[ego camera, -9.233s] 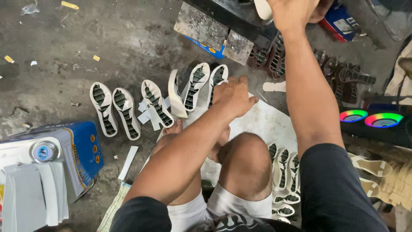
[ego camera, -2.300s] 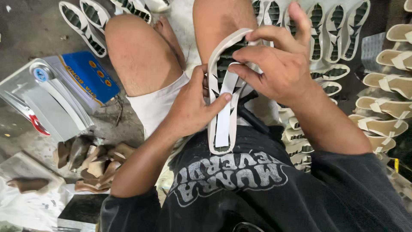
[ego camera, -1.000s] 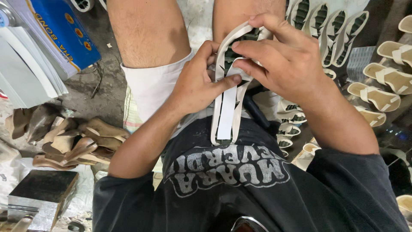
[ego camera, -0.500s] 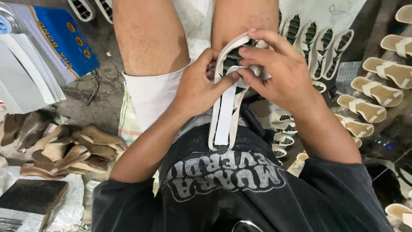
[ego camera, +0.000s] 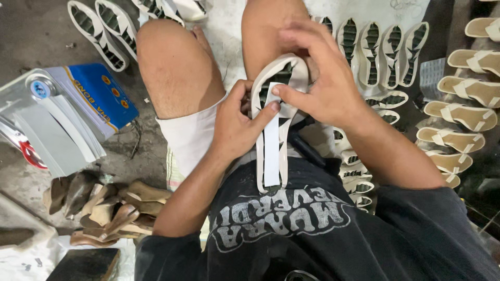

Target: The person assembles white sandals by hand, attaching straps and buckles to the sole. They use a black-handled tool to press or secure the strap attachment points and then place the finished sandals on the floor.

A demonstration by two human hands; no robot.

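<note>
A cream, boat-shaped shoe sole with dark cut-outs [ego camera: 278, 104] lay lengthwise over the person's lap, propped against the right thigh so both hands could work it. The left hand [ego camera: 237, 127] cupped its near edge, thumb pressing a pale paper strip [ego camera: 272, 151] flat along the middle. The right hand [ego camera: 320, 86] gripped the sole's far end, fingers [ego camera: 291, 44] curled over the rim. Right of the sole, rows of matching soles [ego camera: 380, 49] and cream strapped sandals [ego camera: 466, 101] crowded the floor; left of it sat a blue-and-grey can [ego camera: 67, 112] and tan leather offcuts [ego camera: 109, 208].
</note>
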